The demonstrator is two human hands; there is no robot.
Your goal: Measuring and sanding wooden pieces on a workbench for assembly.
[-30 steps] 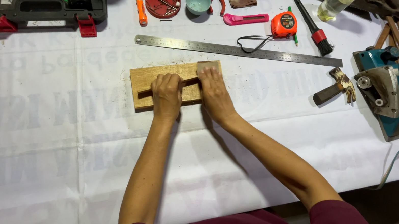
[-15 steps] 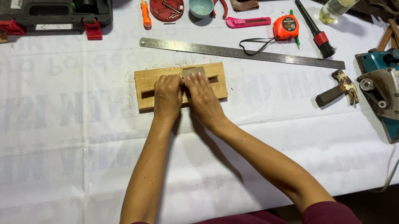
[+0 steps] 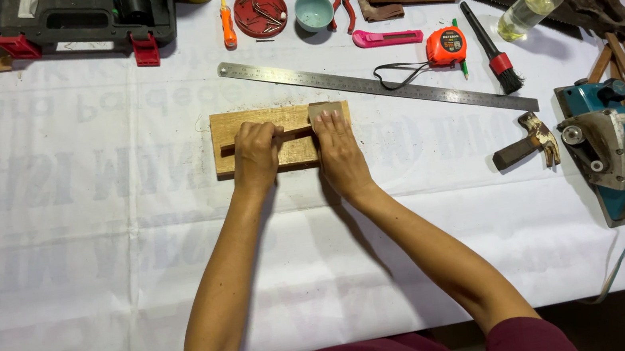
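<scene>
While the left hand point(image 3: 255, 152) closes its fingers around a thin dark wooden strip point(image 3: 292, 133) lying along the light wooden board point(image 3: 230, 126), the right hand point(image 3: 339, 148) presses a piece of sandpaper point(image 3: 325, 109) flat with extended fingers. To do it well, keep the strip pinned, the board steady on the surface point(image 3: 94, 228), near the steel ruler point(image 3: 377, 86), and the pressure even.
</scene>
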